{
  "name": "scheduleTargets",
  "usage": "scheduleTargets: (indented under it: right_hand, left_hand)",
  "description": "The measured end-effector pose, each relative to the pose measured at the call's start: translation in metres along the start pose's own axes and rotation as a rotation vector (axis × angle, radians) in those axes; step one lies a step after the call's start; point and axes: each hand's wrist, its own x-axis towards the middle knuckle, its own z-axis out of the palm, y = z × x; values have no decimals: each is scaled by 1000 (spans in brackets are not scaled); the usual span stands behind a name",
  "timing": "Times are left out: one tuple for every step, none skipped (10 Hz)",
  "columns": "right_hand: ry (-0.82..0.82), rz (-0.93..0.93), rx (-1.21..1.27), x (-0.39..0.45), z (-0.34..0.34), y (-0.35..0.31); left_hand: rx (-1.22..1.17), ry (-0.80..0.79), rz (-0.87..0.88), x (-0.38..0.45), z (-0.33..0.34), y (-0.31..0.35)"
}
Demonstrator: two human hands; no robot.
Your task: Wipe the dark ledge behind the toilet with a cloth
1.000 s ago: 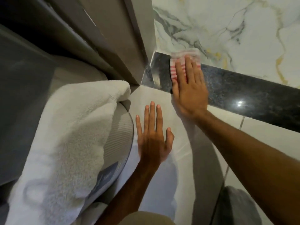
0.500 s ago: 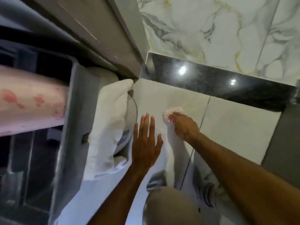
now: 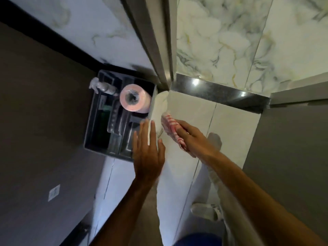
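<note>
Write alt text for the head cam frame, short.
Looking down, the right hand grips a bunched red-and-white cloth against the pale tiled wall, below the dark ledge and not touching it. The left hand is open beside a white towel. A grey caddy holding a pink paper roll sits to the left.

Veined marble wall (image 3: 221, 41) above pale tiles (image 3: 191, 110); dark grey floor (image 3: 35, 121) at left.
</note>
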Motion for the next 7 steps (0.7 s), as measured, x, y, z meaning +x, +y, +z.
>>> scheduleTargets:
  right_hand:
    - [-38,-14,-37,0,50,-10]
    - [-17,7,-101,20,130,-14]
    - [54,44,-269,65,200,-5]
    - [181,28,-432,102,241,17]
    - [269,77,-390,133,279,53]
    - [182,63,-558,140,290,74]
    - [77,-27,-562,114,292,68]
  left_hand:
    - [-2,40,-94,3,-14,-56]
    - [-1,52,-133,15,-18,-127]
    - [115,22,-9,38,-4,-177]
    - [171,-27,88,60,18,-196]
    - [141,-87,166,83,55,-205]
    - [192,-109,149,89,79,-209]
    - [152,-88,160,86,79,-213]
